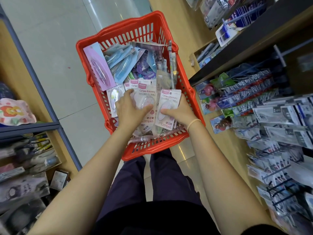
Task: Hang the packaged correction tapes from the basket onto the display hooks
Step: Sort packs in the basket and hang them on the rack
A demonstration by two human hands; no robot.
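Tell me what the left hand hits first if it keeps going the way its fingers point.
Probably the white Campus correction tape pack just beyond the left hand, its fingertips nearly touching it; depth is unclear.

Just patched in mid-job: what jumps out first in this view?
The red basket on the floor at centre, heaped with packaged stationery. Both hands are in it: the right hand grips a Campus correction tape pack, the left hand rests on another Campus pack. Crowded display hooks fill the right side.
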